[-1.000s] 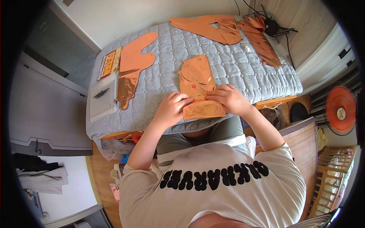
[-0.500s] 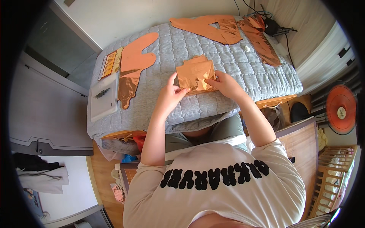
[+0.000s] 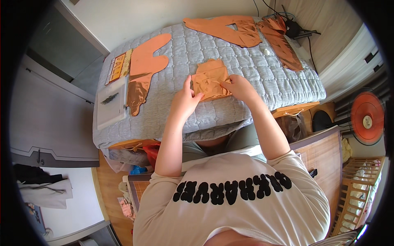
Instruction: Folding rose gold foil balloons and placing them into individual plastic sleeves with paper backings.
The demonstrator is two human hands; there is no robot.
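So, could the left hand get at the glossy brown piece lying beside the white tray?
Probably yes: the left hand rests on the folded orange piece, and only bare grey quilt lies between it and the glossy brown piece.

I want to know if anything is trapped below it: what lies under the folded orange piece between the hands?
The folded orange piece rests on the grey quilted pad; left hand and right hand touch its edges. Whatever is inside its folds is covered.
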